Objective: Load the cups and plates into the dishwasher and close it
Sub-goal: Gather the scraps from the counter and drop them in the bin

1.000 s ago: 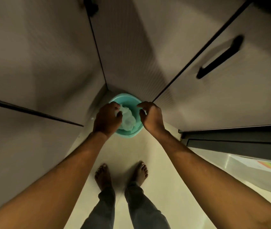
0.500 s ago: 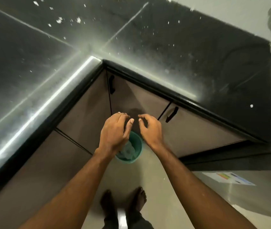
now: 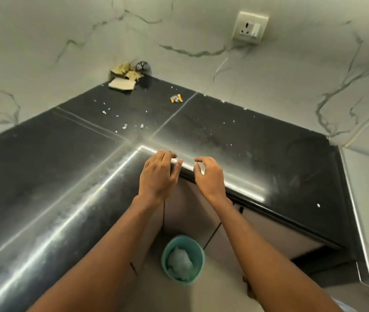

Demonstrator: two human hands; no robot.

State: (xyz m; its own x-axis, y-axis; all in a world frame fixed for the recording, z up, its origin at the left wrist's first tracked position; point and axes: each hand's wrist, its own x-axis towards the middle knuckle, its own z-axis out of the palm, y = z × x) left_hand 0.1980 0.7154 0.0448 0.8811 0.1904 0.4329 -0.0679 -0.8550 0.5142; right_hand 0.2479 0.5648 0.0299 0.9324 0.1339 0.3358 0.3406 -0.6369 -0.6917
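Observation:
No cups, plates or dishwasher racks show in the head view. My left hand (image 3: 158,174) and my right hand (image 3: 208,176) hover side by side over the inner corner edge of the black countertop (image 3: 257,149). Both hands have loosely curled fingers and hold nothing. Far below them on the floor stands a teal bin (image 3: 198,251) with crumpled pale material inside.
Torn cardboard scraps (image 3: 122,78) and a dark round object (image 3: 142,66) lie in the far corner of the counter. A small yellow piece (image 3: 176,99) and white crumbs are scattered on it. A wall socket (image 3: 250,28) sits on the marble wall. Grey cabinet doors (image 3: 192,212) run under the counter.
Both hands rose from the teal bin's rim up to counter level, holding nothing. The view lifted from the floor and cabinets to the countertop and wall.

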